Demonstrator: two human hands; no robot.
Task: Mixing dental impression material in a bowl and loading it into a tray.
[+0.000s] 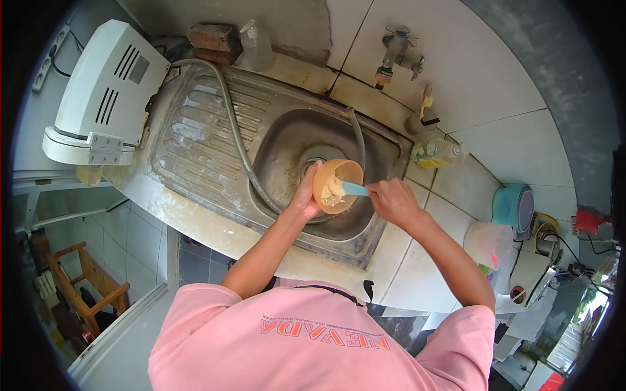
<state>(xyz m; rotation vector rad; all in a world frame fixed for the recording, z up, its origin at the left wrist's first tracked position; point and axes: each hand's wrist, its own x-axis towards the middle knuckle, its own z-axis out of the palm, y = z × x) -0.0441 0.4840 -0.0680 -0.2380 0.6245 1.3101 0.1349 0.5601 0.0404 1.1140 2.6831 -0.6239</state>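
A small round bowl [350, 172], apparently smooth plastic in translucent orange, is held tilted over the stainless-steel sink basin [277, 153], its open mouth turned partly toward the right. The left grip [306, 197] is curled around the bowl's side, closed firmly enough to carry it. The right grip [395, 201] is closed around the handle end of a light-blue spatula [355, 189]; the utensil's flat, smooth blade reaches into the bowl and meets a soft, lumpy, cream-coloured mass [333, 188] clinging to the inside wall.

The basin has rounded corners and dull, stained metal; the bowl partly hides its drain. To the left, the ribbed drainboard [202, 133] is blotched with whitish deposits. A flexible grey hose [229, 107] arches over the drainboard and drops into the basin, passing behind the left hand and bowl, so it crowds the space beneath them.

The surface [420, 260] around the sink is pale glazed tile. On it, near the basin's right corner, is a clear bottle of yellowish liquid [435, 153]; behind the drainboard are a rough reddish brick [214, 43] and a translucent pump bottle [257, 51]. A white vented appliance [107, 91] stands at the far left, and a metal tap [394, 55] juts from the wall.
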